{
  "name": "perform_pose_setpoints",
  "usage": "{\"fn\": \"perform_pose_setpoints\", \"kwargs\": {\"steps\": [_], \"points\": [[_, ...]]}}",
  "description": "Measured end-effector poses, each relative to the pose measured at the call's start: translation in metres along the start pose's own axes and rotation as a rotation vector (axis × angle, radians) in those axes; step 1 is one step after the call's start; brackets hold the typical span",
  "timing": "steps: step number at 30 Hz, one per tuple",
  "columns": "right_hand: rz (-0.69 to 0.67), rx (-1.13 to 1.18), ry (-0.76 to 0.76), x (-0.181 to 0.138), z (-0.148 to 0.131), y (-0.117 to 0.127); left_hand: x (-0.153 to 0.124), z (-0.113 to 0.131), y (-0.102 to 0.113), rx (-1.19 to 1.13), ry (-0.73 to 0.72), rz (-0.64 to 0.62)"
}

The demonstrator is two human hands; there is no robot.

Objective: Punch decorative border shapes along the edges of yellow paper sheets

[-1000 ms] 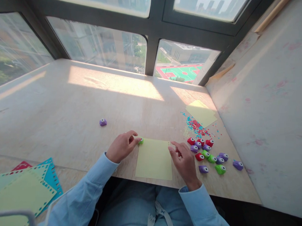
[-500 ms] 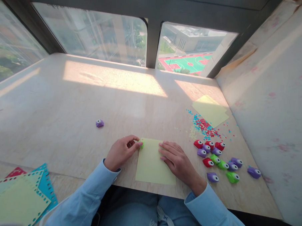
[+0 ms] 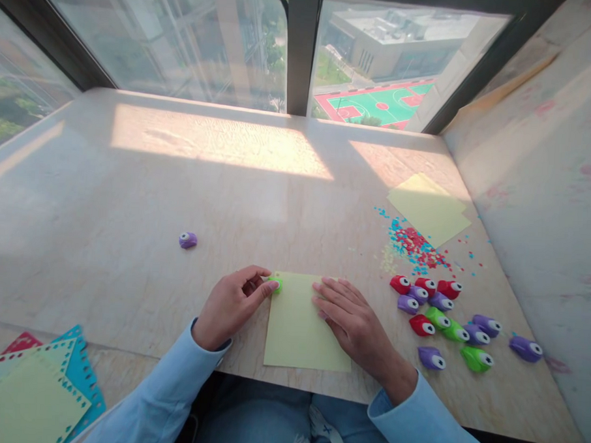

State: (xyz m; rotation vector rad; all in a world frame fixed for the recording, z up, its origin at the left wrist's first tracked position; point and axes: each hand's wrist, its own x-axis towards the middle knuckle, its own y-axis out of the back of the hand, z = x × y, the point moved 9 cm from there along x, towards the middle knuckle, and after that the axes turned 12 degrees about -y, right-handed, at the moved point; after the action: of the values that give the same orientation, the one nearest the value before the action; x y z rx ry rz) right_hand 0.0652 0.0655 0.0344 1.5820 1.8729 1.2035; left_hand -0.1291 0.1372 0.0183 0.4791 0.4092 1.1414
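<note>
A pale yellow sheet of paper (image 3: 300, 333) lies flat near the table's front edge. At its upper left edge, my left hand (image 3: 233, 304) grips a small green craft punch (image 3: 275, 285) between thumb and fingers; the hand partly hides the punch. A small mark shows near the sheet's top left corner. My right hand (image 3: 352, 319) rests flat on the sheet's right side, fingers stretched out and pointing left, with nothing held in it.
Several red, purple and green craft punches (image 3: 438, 319) stand at the right beside scattered paper bits (image 3: 419, 246) and yellow sheets (image 3: 430, 211). A lone purple punch (image 3: 187, 240) sits left of centre. Punched coloured sheets (image 3: 33, 393) lie at lower left. Windows border the back.
The camera view has tilted down and moved slightly closer. Both hands keep their places on the punch and the sheet, with little visible movement.
</note>
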Motion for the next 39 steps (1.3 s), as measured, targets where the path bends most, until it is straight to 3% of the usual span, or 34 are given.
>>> {"fn": "perform_pose_setpoints", "kwargs": {"steps": [39], "points": [[-0.011, 0.023, 0.011, 0.0018, -0.0036, 0.005, -0.0066, -0.0041, -0.0033, 0.092, 0.059, 0.035]]}}
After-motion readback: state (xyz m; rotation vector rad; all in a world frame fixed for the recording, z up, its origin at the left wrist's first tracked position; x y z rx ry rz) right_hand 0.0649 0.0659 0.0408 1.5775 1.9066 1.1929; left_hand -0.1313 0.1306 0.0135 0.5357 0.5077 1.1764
